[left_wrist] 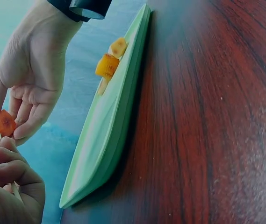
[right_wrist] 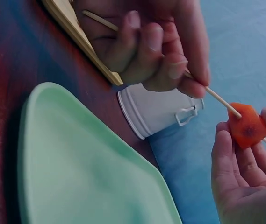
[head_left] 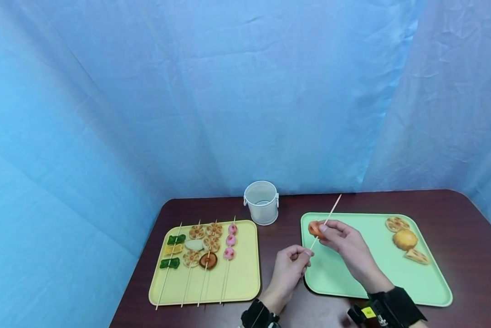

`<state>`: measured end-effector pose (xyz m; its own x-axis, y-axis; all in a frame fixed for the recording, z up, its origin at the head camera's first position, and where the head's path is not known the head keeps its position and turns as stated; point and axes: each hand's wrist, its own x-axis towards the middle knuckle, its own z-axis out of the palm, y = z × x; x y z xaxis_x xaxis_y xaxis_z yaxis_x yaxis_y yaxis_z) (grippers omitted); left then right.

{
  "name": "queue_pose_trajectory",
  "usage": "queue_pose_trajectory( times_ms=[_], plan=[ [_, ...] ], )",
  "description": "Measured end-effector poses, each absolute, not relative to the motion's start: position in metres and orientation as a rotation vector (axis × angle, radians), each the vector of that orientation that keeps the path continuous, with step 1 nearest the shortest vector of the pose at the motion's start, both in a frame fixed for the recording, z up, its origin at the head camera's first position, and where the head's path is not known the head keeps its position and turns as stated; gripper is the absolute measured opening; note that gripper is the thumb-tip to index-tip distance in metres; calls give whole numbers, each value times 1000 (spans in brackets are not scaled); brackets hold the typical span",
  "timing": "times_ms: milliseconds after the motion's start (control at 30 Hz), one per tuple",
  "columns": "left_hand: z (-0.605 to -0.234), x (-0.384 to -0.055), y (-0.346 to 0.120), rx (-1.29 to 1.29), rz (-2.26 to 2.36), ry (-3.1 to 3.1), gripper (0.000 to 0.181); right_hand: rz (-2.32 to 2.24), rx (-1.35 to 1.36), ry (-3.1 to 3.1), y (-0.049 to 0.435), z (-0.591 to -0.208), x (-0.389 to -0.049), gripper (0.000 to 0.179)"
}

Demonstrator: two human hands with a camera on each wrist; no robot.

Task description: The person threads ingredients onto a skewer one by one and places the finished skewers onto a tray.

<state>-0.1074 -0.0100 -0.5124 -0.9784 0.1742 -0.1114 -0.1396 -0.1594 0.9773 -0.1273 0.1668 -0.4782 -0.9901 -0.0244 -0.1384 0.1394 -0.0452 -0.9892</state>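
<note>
My left hand (head_left: 288,269) pinches a thin wooden skewer (head_left: 333,208) by its lower part. The skewer slants up and right, over the left side of the green tray (head_left: 352,282). An orange food chunk (head_left: 314,228) with a brownish spot is threaded on it. Thumb and fingers of my right hand (head_left: 350,248) grip this chunk. In the right wrist view the skewer (right_wrist: 219,99) enters one face of the orange chunk (right_wrist: 247,126) and comes out the other side. The left wrist view shows the orange chunk (left_wrist: 3,125) just beyond the left fingers.
Lying at the green tray's right are a lotus-root slice (head_left: 397,223), a yellow chunk (head_left: 404,239) and a pale wedge-shaped piece (head_left: 416,256). A yellow tray (head_left: 243,282) on the left holds several loaded skewers. Between the trays, farther back, stands a white metal bucket (head_left: 262,207).
</note>
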Motion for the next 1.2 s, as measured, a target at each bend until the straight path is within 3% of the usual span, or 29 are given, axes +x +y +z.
queue_pose_trajectory(
  times_ms=[733, 967, 1200],
  plan=[
    [-507, -109, -7, -33, 2317, 1820, 10, -2102, 126, 2110, 153, -487, -121, 42],
    [-508, -112, -10, -13, 2309, 1836, 13, -2000, 98, 2172, 161, -484, -121, 51],
    [-508, -114, -19, -10, 2280, 1886, 13, -1857, 64, 2333, 198, -474, -119, 62]
  ],
)
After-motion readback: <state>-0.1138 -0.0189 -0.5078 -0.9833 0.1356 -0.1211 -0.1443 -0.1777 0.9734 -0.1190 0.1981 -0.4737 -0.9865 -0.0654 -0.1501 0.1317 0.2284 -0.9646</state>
